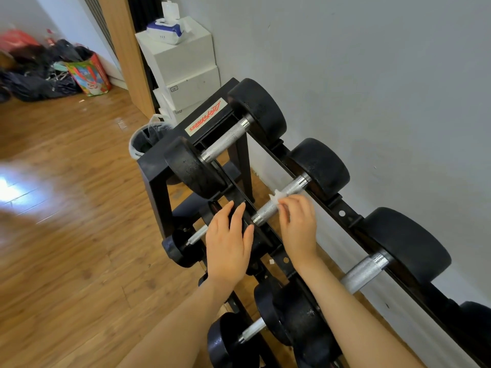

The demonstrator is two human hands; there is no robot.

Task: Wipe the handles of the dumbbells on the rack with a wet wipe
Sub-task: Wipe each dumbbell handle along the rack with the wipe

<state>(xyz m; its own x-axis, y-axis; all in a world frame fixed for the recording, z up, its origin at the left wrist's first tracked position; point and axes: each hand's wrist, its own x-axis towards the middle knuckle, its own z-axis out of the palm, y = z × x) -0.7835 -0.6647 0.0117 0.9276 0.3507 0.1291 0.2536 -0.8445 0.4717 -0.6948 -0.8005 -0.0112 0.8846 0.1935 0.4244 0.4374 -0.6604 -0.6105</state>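
A black dumbbell rack (156, 168) stands against the grey wall with several black dumbbells on its top rail. My right hand (299, 224) holds a white wet wipe (276, 198) against the knurled metal handle (281, 201) of the second dumbbell. My left hand (228, 240) lies flat with straight fingers on that dumbbell's near black weight, which it mostly hides. The first dumbbell's handle (225, 142) lies further back. A third handle (364, 272) shows lower right. Smaller dumbbells (249, 333) sit on the lower tier.
A wet wipe pack (166, 31) with its lid open sits on stacked white boxes (183, 62) behind the rack. A small bin (144, 139) with a liner stands by the rack's far end. Bags (53, 70) are piled on the wooden floor at far left.
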